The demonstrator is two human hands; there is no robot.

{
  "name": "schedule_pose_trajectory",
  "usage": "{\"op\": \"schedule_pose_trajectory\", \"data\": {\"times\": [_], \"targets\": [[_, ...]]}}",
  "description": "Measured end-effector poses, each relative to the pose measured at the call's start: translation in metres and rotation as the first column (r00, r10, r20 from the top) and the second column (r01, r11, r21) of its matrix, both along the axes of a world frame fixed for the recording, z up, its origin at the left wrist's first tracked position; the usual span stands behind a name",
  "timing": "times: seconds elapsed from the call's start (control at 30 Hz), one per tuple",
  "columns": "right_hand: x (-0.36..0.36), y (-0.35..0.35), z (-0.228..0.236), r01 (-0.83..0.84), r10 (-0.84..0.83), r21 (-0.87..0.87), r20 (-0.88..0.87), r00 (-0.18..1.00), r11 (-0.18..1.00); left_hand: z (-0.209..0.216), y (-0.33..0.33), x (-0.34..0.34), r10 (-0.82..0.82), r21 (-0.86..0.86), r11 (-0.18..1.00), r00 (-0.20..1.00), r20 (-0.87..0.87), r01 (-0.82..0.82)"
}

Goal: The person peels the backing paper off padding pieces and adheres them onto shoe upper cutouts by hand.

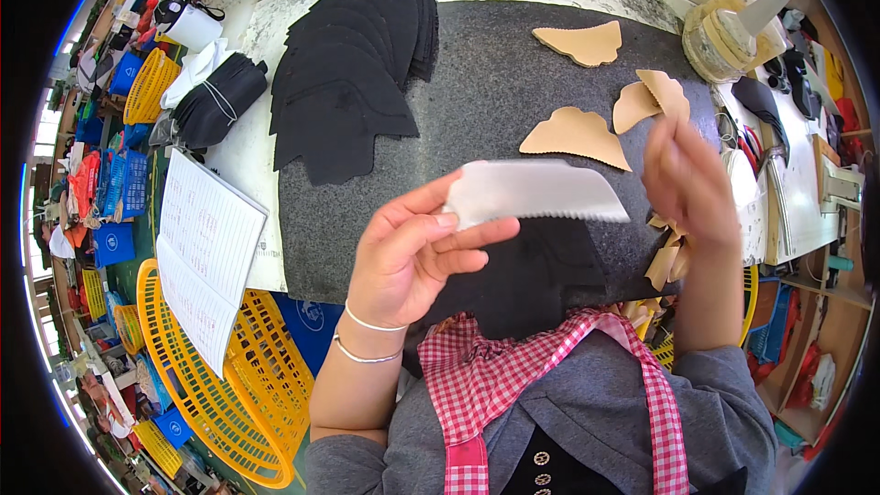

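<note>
My left hand (412,243) is closed on a whitish piece (541,194) with a zigzag-cut lower edge, raised above the dark work board. The thumb and fingers pinch its left end. My right hand (692,174) is smeared by motion at the board's right side. Its fingertips overlap the end of a tan scalloped piece (667,90); whether they grip it is not clear. A second tan piece (632,108) lies beside that one. Two more, an upper tan piece (582,42) and a lower tan piece (576,136), rest on the board.
Fanned black pieces (353,64) cover the board's (486,64) left part; more black pieces (522,275) lie at its near edge. A pot with a nozzle (724,37) stands far right. A notebook (206,257) and yellow basket (238,394) are at left, near a tied black bundle (220,101).
</note>
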State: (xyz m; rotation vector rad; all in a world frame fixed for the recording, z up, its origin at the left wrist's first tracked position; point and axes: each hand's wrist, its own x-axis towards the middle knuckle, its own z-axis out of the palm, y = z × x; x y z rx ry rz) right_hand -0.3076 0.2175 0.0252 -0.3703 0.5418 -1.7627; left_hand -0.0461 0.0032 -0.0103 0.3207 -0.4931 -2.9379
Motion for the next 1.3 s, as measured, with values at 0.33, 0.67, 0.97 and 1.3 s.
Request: {"op": "schedule_pose_trajectory", "data": {"times": [0.33, 0.67, 0.97, 1.3], "targets": [[0.104, -0.049, 0.027, 0.387, -0.074, -0.032, -0.993, 0.093, 0.922, 0.026, 0.043, -0.035, 0.383, -0.973, -0.008, 0.899, -0.214, -0.229], [0.076, -0.05, 0.011, 0.307, -0.034, 0.241, -0.735, 0.678, 0.92, 0.023, -0.011, 0.014, 0.288, -0.693, 0.717, 0.937, 0.198, -0.074], [0.08, -0.04, -0.025, 0.413, 0.337, 0.415, -0.908, 0.25, 0.811, -0.004, 0.027, 0.025, 0.5, -0.943, 0.129, 0.8, 0.33, 0.308], [0.081, -0.053, -0.026, 0.449, 0.407, 0.264, -0.876, -0.258, 0.853, -0.006, 0.018, 0.011, 0.535, -0.839, -0.277, 0.801, 0.27, 0.468]]}}
